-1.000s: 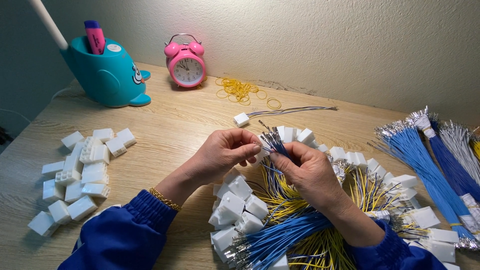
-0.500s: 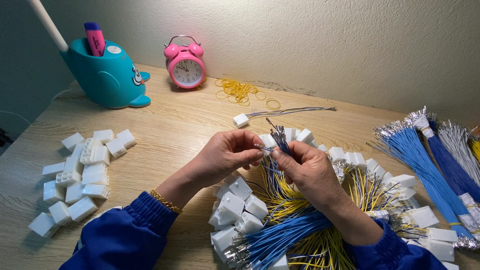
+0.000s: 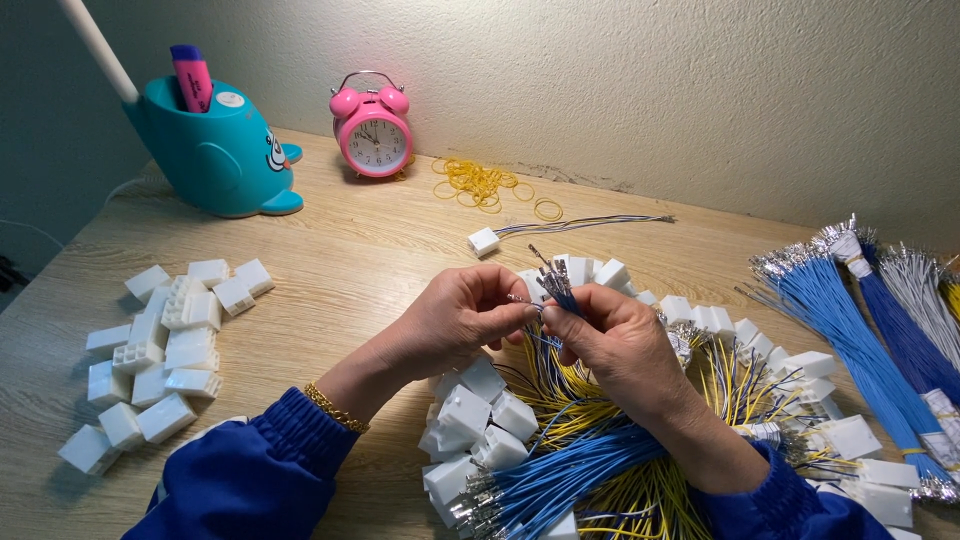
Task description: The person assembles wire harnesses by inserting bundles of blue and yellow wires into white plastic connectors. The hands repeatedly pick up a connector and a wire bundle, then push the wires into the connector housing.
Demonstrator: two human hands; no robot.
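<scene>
Fingers of your right hand (image 3: 610, 345) pinch a wire bundle (image 3: 556, 285) above the connector heap (image 3: 480, 425); your left hand (image 3: 465, 320) grips one wire tip. You're sorting; next, separate it cleanly.

Surface: light wooden table (image 3: 330, 260) is carrying everything.
Left: loose white plastic connector housings (image 3: 160, 350) are lying.
Upper centre: yellow rubber bands (image 3: 485, 183) are lying.

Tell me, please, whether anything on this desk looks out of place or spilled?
Only small things: yellow rubber bands lie scattered loose beside the pink clock, and one wired connector sits alone, apart from the heaps. Nothing looks damaged.
</scene>
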